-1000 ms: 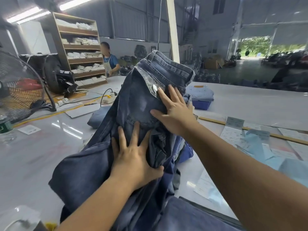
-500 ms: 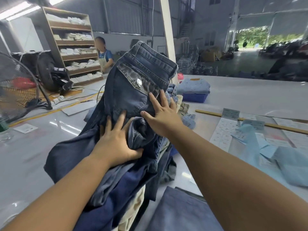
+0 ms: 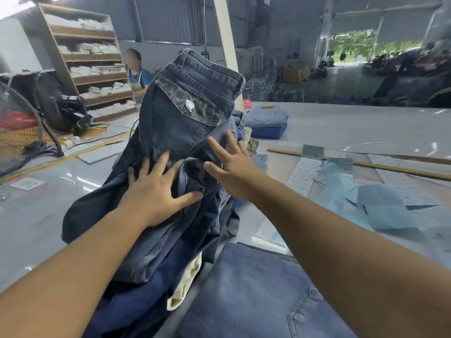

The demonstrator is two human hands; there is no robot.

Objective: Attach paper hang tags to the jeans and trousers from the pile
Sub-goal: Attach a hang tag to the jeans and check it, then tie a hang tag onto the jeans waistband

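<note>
Your left hand (image 3: 156,191) lies flat, fingers spread, on the dark blue jeans (image 3: 185,123) atop the garment pile (image 3: 151,276) on the table (image 3: 36,215). Your right hand (image 3: 234,164) rests beside it, fingers straight and splayed against the denim, gripping nothing. The jeans' waistband stands upward; the patterned pocket flap (image 3: 190,103) carries a metal button (image 3: 189,104). Paper hang tags (image 3: 302,172) lie right of the pile, near pale blue sheets (image 3: 380,206). Their print is too small to read.
</note>
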